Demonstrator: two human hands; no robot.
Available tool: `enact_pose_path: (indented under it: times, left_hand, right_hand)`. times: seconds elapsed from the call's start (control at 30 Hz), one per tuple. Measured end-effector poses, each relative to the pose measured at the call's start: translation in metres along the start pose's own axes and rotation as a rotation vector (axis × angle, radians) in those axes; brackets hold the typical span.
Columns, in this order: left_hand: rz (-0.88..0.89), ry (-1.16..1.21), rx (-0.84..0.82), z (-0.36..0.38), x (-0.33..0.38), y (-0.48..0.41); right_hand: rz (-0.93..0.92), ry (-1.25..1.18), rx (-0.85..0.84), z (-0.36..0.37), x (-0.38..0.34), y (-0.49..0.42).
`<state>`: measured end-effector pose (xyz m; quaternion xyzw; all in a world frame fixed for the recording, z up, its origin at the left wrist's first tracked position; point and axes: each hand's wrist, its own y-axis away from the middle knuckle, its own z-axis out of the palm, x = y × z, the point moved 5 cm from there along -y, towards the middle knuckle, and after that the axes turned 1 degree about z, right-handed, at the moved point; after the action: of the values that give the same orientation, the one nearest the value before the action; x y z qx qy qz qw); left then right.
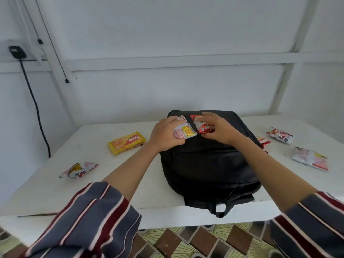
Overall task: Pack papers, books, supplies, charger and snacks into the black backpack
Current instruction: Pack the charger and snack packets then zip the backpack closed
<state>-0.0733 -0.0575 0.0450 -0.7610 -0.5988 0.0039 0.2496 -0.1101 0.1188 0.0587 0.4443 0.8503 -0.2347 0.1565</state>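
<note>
The black backpack (206, 164) lies flat on the white table (93, 192), its handle hanging over the near edge. Above its far end, my left hand (165, 132) grips a white, pink and yellow snack packet (185, 131). Beside it my right hand (217, 128) holds a red and white snack packet (203, 126). More snacks lie loose on the table: a yellow wafer pack (127, 143) and a crumpled packet (78, 170) at the left, three packets at the right (280, 135) (310, 158) (263, 140).
A black plug sits in a wall socket (17, 51) at the far left, its cable (35, 103) dropping behind the table. White wall panels stand close behind the table. Patterned floor tiles (186, 241) show below the near edge.
</note>
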Motion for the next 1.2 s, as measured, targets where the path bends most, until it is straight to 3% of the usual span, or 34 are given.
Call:
enact_pose_path:
  times: [0.4,0.73,0.93,1.2]
  left_hand:
    - [-0.004,0.224,-0.115,0.051,0.028,-0.037]
    - [-0.021,0.160,-0.128,0.058,0.032,-0.041]
    - [-0.009,0.171,-0.062,0.054,0.036,-0.030]
    - [0.114,0.189,0.219,0.037,0.046,-0.005]
  right_hand:
    - [0.049,-0.021,-0.051,-0.017,0.062,0.005]
    - [0.041,-0.028,-0.042,-0.018,0.067,0.005]
    - [0.077,-0.045,-0.013,-0.023,0.067,0.015]
    - [0.078,-0.080,0.005,-0.026,0.062,0.033]
